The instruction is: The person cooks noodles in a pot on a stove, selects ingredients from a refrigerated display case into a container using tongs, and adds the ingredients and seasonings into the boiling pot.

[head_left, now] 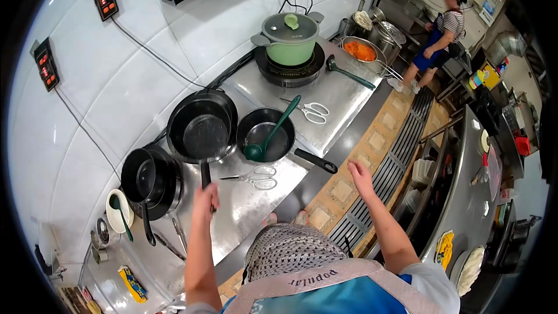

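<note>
My left hand (pixel 205 202) is closed around the handle of a large black frying pan (pixel 203 131), which is over the left part of the steel counter by the wall. My right hand (pixel 361 177) holds nothing and hangs over the aisle, its fingers loosely apart. Nearest to it is the handle of a smaller black saucepan (pixel 276 139) with a green ladle (pixel 272 136) leaning in it. White-handled scissors (pixel 263 178) lie below the saucepan, and a second pair of scissors (pixel 314 111) lies to its right.
A green lidded pot (pixel 290 52) stands on an induction cooker (pixel 289 75). Another black pan (pixel 144 177) and a white bowl (pixel 119 212) are at left. A green spoon (pixel 351 74) lies near a strainer of orange food (pixel 360 51). A person (pixel 444 32) stands at far right.
</note>
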Motion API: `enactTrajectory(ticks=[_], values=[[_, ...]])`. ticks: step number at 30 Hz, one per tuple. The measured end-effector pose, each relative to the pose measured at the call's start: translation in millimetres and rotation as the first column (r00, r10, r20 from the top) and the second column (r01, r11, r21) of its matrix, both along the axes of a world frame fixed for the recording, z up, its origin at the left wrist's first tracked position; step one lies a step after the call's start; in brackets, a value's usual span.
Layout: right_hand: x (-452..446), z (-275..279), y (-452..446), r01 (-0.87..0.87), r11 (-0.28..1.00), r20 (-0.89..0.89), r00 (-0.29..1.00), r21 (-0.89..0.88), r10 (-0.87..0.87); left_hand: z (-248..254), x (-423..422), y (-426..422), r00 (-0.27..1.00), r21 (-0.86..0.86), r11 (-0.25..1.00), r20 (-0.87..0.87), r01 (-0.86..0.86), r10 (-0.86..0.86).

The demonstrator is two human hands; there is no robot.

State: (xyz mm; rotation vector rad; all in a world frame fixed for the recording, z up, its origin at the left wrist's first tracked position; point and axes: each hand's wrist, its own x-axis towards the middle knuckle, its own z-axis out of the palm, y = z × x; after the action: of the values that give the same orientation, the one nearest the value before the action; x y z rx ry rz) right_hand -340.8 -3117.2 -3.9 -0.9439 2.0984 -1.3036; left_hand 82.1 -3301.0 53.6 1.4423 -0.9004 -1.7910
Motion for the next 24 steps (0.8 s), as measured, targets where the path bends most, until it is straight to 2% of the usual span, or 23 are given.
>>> enactTrajectory(ticks=[1, 4, 6, 8, 10, 11, 12, 13, 14, 15, 16, 17, 18, 19, 20, 21, 22, 23, 24], values=[[5.8, 10.7, -11.2, 0.027, 0.996, -0.044, 0.999, -0.089, -0.031, 11.7, 3.5, 19.4, 0.998, 0.038, 0.999, 0.064, -0.001, -0.001], [50.6, 39.2, -32.5, -0.276, 0.953, 0.02, 0.96, -0.124, 0.281, 41.8, 2.6, 62.2, 0.995, 0.057, 0.996, 0.059, 0.074, -0.077], [111.7, 83.5, -46.0, -0.55, 0.831, 0.213, 0.824, 0.082, 0.525, 49.6, -11.2, 75.1, 0.991, 0.031, 0.992, -0.042, 0.125, -0.124], [168.4, 115.1, -57.1, -0.668, 0.743, 0.431, 0.679, 0.027, 0.595, 52.3, -33.1, 79.2, 0.973, -0.031, 0.976, -0.069, 0.217, -0.218], [209.6, 105.1, -65.6, -0.544, 0.81, 0.609, 0.573, -0.218, 0.548, 57.4, -69.2, 86.8, 0.947, -0.125, 0.951, -0.124, 0.282, -0.297], [217.6, 119.7, -69.5, -0.457, 0.869, 0.713, 0.545, -0.188, 0.441, 56.6, -85.9, 89.8, 0.917, -0.233, 0.906, -0.106, 0.352, -0.384], [212.5, 132.7, -70.7, -0.359, 0.929, 0.74, 0.599, -0.093, 0.306, 59.0, -94.7, 89.5, 0.807, -0.343, 0.764, -0.03, 0.546, -0.59], [202.1, 145.6, -70.2, -0.256, 0.967, 0.756, 0.634, 0.006, 0.163, 38.2, -102.7, 85.5, 0.776, -0.732, 0.447, 0.176, 0.514, -0.605], [188.3, 158.7, -62.4, -0.178, 0.983, 0.761, 0.644, 0.042, 0.084, 51.2, -103.4, 73.5, 0.509, -0.641, 0.232, 0.288, 0.732, -0.811], [177.6, 147.6, -52.5, 0.066, 0.994, 0.856, 0.506, 0.083, -0.105, 63.4, -104.5, 61.6, 0.168, -0.522, -0.044, 0.352, 0.852, -0.921], [159.4, 152.7, -35.2, 0.117, 0.989, 0.83, 0.54, 0.089, -0.138, 55.8, -106.8, 57.0, 0.046, -0.552, -0.158, 0.336, 0.819, -0.941], [142.5, 149.6, -15.5, 0.138, 0.99, 0.811, 0.579, -0.001, -0.08, 43.6, -112.2, 55.5, -0.089, -0.585, -0.276, 0.327, 0.762, -0.941], [136.6, 151.0, 6.8, 0.2, 0.979, 0.812, 0.565, 0.035, -0.144, 24.1, -115.4, 55.2, -0.189, -0.54, -0.271, 0.203, 0.797, -0.961], [136.5, 146.3, 29.6, 0.254, 0.967, 0.812, 0.558, 0.028, -0.17, 4.8, -121.1, 53.1, -0.188, -0.451, -0.232, 0.142, 0.862, -0.972], [138.0, 142.6, 51.4, 0.34, 0.934, 0.798, 0.529, 0.113, -0.289, -14.7, -125.1, 52.4, -0.204, -0.347, -0.221, 0.086, 0.912, -0.975], [142.2, 140.0, 78.8, 0.444, 0.874, 0.773, 0.478, 0.198, -0.418, -39.8, -125.1, 55.8, -0.02, -0.289, -0.008, -0.039, 0.957, -0.999], [146.8, 129.1, 108.5, 0.548, 0.814, 0.787, 0.41, 0.191, -0.46, -59.6, -134.3, 57.5, 0.148, -0.199, 0.176, -0.149, 0.964, -0.978], [152.6, 122.7, 123.2, 0.623, 0.746, 0.761, 0.359, 0.236, -0.54, -55.1, -148.6, 46.2, 0.35, 0.052, 0.353, -0.334, 0.934, -0.875], [160.2, 123.2, 147.5, 0.684, 0.682, 0.762, 0.288, 0.259, -0.579, -66.9, -160.2, 48.2, 0.487, 0.177, 0.472, -0.532, 0.864, -0.692]])
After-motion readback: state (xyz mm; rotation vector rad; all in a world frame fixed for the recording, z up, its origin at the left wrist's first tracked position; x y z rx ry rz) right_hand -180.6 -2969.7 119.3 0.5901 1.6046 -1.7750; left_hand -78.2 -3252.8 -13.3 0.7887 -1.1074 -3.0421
